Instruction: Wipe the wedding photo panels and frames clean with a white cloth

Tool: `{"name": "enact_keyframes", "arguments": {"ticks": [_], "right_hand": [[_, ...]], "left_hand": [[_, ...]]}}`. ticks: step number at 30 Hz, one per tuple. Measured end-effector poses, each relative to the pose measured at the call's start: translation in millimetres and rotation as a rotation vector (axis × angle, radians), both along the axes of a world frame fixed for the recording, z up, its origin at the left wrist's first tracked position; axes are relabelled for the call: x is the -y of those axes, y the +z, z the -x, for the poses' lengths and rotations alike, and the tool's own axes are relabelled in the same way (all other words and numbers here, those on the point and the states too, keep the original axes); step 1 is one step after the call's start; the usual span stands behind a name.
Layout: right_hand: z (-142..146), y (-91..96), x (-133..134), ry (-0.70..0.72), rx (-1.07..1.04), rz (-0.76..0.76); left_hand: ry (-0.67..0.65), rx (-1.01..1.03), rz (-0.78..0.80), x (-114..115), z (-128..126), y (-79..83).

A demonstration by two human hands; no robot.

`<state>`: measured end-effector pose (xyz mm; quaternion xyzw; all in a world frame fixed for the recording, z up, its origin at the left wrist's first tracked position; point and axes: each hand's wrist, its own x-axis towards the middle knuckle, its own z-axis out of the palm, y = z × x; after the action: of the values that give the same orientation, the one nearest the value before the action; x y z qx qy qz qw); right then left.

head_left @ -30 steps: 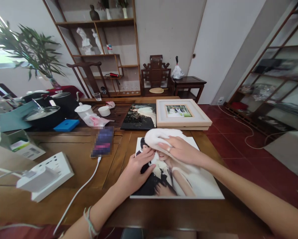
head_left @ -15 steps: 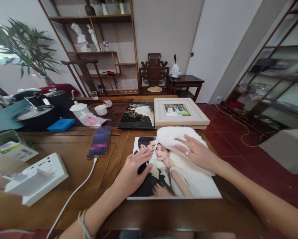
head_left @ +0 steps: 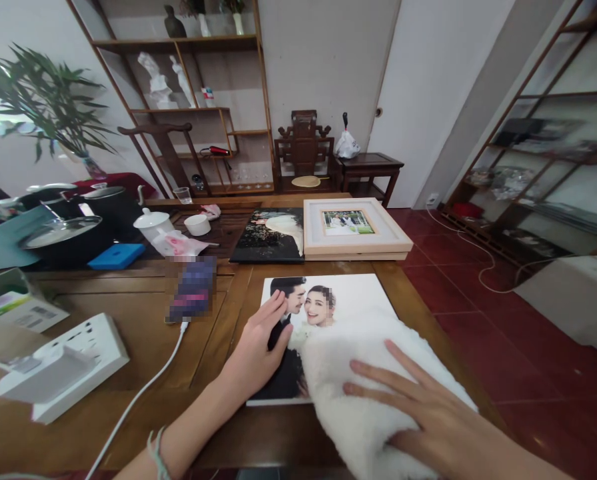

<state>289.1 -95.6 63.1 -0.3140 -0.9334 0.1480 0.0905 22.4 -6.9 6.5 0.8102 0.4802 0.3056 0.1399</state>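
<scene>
A photo panel [head_left: 351,293] showing a couple cheek to cheek lies face up on the wooden table [head_left: 273,433]. My left hand [head_left: 261,340] rests on its left side, fingers stretched out and the thumb apart. Over the panel's lower right part spreads a fluffy white cloth [head_left: 348,427], hanging past the front edge of the panel. My right hand [head_left: 403,400] presses on this cloth with fingers spread, the thumb against a fold of it. The cloth hides the lower right of the picture.
Behind the panel lie a dark photo panel [head_left: 258,243] and a pale wooden picture frame [head_left: 358,250]. To the left are a charging phone [head_left: 193,290], a white power strip [head_left: 103,347], a blue box [head_left: 116,256], a lidded white cup [head_left: 151,223] and dark pots [head_left: 68,243].
My right hand has drawn the cloth down from the panel's top right to its lower right, toward me. The woman's face and the upper right corner are uncovered. My left hand stays on the panel.
</scene>
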Motion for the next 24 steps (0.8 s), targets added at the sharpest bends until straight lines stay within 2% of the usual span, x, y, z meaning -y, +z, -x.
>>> {"name": "enact_keyframes", "arguments": {"ticks": [3, 9, 12, 15, 18, 22, 24], "right_hand": [[-6.2, -2.7, -22.7, -0.069, -0.021, -0.017], [-21.1, -21.7, -100.9, -0.243, -0.02, -0.149], [-17.1, -29.1, -119.0, -0.3, -0.008, -0.241], [-8.3, -29.3, -107.0, -0.286, -0.006, -0.283], [-1.2, -22.7, -70.7, -0.222, -0.004, -0.209], [6.2, -16.5, -15.6, -0.058, 0.025, -0.062], [10.8, -15.8, 2.4, -0.017, 0.029, -0.019]], "left_hand": [[-0.019, -0.007, -0.002, -0.9, 1.2, 0.8], [-0.03, -0.027, 0.01, 0.1, 3.2, 0.9], [-0.004, -0.004, 0.021, 1.2, 3.1, 0.8], [0.009, 0.014, 0.029, 0.7, 3.0, -0.6], [0.004, 0.015, 0.03, -1.0, 3.0, -3.2], [0.01, 0.022, 0.025, -2.7, 2.8, -5.6], [0.003, 0.023, 0.021, -3.3, 2.7, -5.6]]}}
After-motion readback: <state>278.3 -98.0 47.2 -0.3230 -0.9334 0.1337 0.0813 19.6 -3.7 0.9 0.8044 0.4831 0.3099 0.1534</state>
